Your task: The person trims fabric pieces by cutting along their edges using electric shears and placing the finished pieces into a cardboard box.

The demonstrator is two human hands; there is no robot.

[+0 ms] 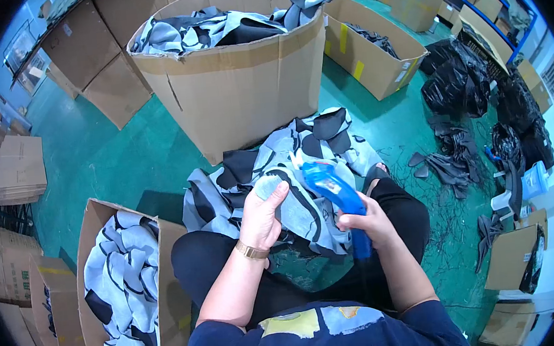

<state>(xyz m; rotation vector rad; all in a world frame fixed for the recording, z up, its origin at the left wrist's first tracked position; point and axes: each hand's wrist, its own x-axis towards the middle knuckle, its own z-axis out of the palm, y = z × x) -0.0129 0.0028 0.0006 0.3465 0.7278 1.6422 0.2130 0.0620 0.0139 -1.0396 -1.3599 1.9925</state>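
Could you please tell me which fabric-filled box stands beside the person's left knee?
The open lower-left box, filled with pale and black fabric; the big box and the others stand farther off.

Blue tool (332, 186) partly hidden by right grip (372, 221)

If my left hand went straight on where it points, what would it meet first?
Most likely the fabric pile just ahead of your left hand, though depth is unclear from this view.
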